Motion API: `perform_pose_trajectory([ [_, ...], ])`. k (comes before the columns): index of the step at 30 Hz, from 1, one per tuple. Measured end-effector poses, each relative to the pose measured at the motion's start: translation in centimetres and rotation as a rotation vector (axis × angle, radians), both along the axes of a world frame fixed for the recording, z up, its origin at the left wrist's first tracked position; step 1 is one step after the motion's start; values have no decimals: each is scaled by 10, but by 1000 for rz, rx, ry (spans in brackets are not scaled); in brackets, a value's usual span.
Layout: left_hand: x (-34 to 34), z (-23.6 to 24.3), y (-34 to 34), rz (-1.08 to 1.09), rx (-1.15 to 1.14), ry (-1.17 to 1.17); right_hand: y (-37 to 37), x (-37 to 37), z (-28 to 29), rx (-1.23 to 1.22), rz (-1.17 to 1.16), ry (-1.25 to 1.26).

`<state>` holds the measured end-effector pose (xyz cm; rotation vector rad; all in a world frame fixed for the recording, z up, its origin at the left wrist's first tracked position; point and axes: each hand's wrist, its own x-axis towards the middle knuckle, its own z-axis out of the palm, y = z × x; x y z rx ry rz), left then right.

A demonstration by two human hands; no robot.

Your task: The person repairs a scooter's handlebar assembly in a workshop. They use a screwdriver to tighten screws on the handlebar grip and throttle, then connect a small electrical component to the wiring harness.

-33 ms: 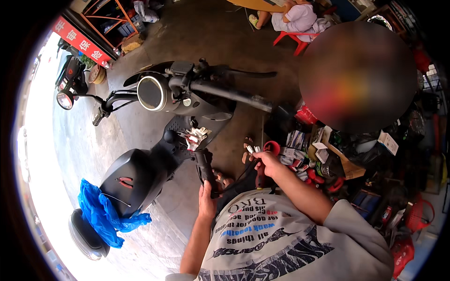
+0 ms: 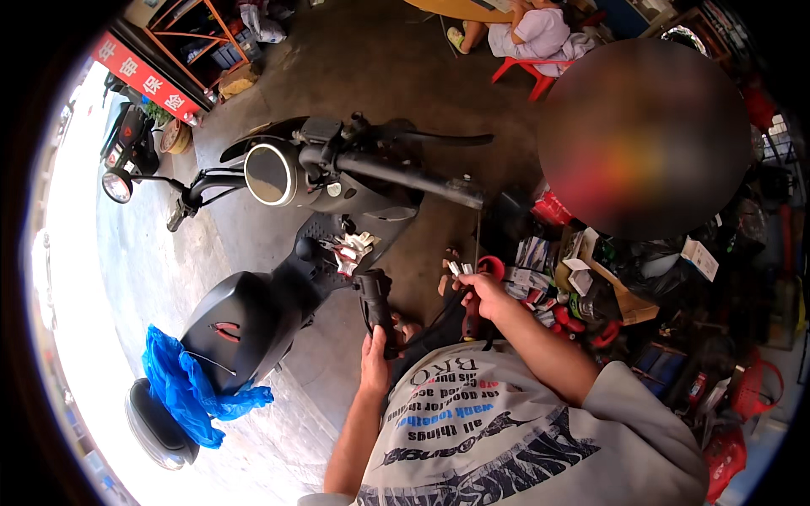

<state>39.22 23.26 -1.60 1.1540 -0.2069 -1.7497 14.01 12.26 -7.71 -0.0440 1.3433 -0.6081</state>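
My left hand (image 2: 375, 363) is closed round the lower end of a black throttle grip (image 2: 374, 299), which stands roughly upright in front of my shirt. A dark cable (image 2: 436, 319) runs from near the grip's lower end toward my right hand (image 2: 483, 295). The fingers of that hand pinch the cable close to its white plug connectors (image 2: 458, 268), which stick out above them. Beyond both hands is an electric scooter (image 2: 325, 181) with a bare handlebar tube (image 2: 413, 179) on its right side. White connectors and wires (image 2: 353, 251) lie bunched on the scooter's front part.
A blue plastic bag (image 2: 181, 388) hangs over the scooter's rear by the black seat (image 2: 240, 325). To my right are cluttered boxes (image 2: 633, 304) and parts. A person sits on a red plastic chair (image 2: 531, 76) at the back. Another scooter (image 2: 128, 139) stands far left.
The grip in my left hand has shifted and tilted slightly to the right. The connectors in my right hand have moved very little. Both hands keep their hold.
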Motion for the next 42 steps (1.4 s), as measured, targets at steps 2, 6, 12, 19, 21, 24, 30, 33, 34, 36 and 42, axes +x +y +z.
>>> perform_pose_trajectory([
  [2,-16,-8,-10,-144,-13,-88,-11,-22,-6,10,-30,-12],
  [6,-59,-7,-49,-297,49,-198,-36,-68,-19,-6,-64,3],
  [12,-134,-17,-140,-467,-5,-282,-81,-156,-35,-141,-118,-36],
  [19,-262,-76,-266,-537,82,-375,-132,-248,-5,-289,-325,202],
  [21,-298,-99,-302,-579,66,-404,-143,-265,9,-346,-362,260],
  [24,-346,-123,-348,-642,25,-427,-157,-282,23,-404,-406,378],
  [30,-423,-75,-414,-789,7,-221,-183,-307,29,-389,-512,529],
  [33,-446,-69,-456,-877,-44,-66,-211,-320,26,-376,-553,548],
  [34,-454,-69,-468,-915,-39,-42,-221,-326,22,-370,-553,544],
  [36,-468,-74,-502,-1005,-79,-39,-251,-337,16,-370,-542,542],
  [42,-492,-110,-623,-1077,-100,-192,-384,-367,-8,-271,-322,532],
])
